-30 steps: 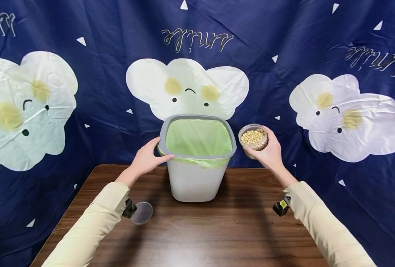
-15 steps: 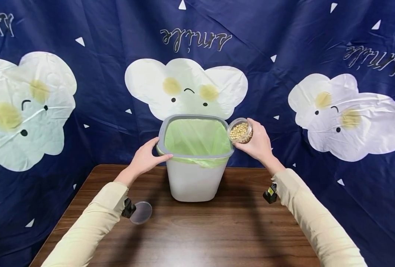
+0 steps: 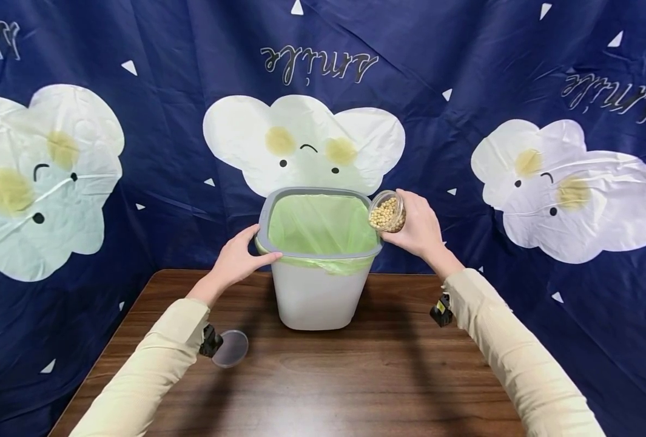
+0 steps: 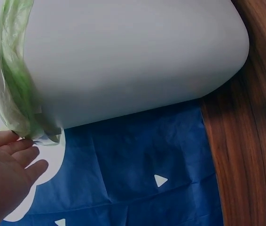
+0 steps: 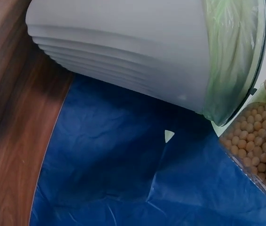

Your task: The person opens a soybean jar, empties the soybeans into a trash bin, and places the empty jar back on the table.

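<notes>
A light grey trash bin (image 3: 323, 297) with a darker grey rim and a green bag liner (image 3: 319, 224) stands upright on the table. My left hand (image 3: 235, 261) holds its left rim corner, thumb at the front and fingers at the side; the left wrist view shows those fingers (image 4: 18, 149) under the rim beside the bunched liner. In my right hand (image 3: 420, 226) is a clear plastic jar (image 3: 403, 217) of round, pale yellow soybeans (image 3: 384, 213). The lidless jar tilts toward the bin, its mouth overlapping the right rim in the head view. The beans (image 5: 260, 143) are inside it.
A clear round lid (image 3: 232, 349) lies on the brown wooden table (image 3: 323, 382), left of and nearer than the bin. A dark blue curtain (image 3: 437, 36) with white clouds hangs close behind the bin and along both sides.
My right hand has brought the jar left to the bin's right rim and tipped it further toward the opening. The left hand keeps its place on the rim, and the bin stays put.
</notes>
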`<state>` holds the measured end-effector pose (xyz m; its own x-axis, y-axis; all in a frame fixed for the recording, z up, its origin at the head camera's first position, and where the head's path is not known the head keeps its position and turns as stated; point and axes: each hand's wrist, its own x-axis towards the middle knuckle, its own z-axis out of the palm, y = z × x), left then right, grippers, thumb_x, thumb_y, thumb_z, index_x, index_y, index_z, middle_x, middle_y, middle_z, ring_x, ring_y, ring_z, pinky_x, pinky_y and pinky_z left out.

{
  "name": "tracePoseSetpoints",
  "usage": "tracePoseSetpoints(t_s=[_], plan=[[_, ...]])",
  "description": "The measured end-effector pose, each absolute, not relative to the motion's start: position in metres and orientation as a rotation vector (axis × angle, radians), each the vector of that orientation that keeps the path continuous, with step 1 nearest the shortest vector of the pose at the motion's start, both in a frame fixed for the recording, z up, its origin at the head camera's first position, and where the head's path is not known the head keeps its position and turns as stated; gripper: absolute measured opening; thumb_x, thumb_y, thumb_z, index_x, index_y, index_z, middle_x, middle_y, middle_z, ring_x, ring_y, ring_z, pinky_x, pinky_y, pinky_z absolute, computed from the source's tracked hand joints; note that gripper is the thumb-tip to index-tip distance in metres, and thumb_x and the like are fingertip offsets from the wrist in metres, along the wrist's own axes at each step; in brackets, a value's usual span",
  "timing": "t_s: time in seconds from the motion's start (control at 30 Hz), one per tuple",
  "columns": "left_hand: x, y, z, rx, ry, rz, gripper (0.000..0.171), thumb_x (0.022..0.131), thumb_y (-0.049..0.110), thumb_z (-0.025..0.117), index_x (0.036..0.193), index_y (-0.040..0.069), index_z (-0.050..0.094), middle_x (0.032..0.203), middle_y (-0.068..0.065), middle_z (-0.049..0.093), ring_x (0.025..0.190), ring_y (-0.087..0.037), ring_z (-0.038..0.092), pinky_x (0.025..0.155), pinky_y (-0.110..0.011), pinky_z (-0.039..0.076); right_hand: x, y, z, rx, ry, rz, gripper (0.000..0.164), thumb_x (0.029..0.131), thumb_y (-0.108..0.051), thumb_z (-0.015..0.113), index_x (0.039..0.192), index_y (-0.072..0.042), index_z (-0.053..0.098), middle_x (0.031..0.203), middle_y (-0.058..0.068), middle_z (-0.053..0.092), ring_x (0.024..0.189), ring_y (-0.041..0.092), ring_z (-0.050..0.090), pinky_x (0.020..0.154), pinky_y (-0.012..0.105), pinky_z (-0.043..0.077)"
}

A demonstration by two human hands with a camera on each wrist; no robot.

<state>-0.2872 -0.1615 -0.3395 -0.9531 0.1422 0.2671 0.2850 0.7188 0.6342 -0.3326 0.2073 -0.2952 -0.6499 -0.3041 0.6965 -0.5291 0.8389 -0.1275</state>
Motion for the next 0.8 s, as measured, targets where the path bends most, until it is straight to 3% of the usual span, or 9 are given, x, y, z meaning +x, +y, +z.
tracePoseSetpoints(t_s=[0.8], plan=[[-0.2872,-0.1608,-0.3426,-0.335,-2.704,-1.064,0.092,0.073,0.054,0.067,0.140,0.003,0.031,0.142,-0.016,0.034,0.130,-0.033,0.031,0.102,-0.049,0.028,-0.3333,0.2147,-0.2877,0.761,-2.201,0.192,0.087,0.051,-0.034,0.079,0.122,0.005,0.048,0.116,0.021,0.052,0.104,0.037,0.048,0.088,0.048,0.040]])
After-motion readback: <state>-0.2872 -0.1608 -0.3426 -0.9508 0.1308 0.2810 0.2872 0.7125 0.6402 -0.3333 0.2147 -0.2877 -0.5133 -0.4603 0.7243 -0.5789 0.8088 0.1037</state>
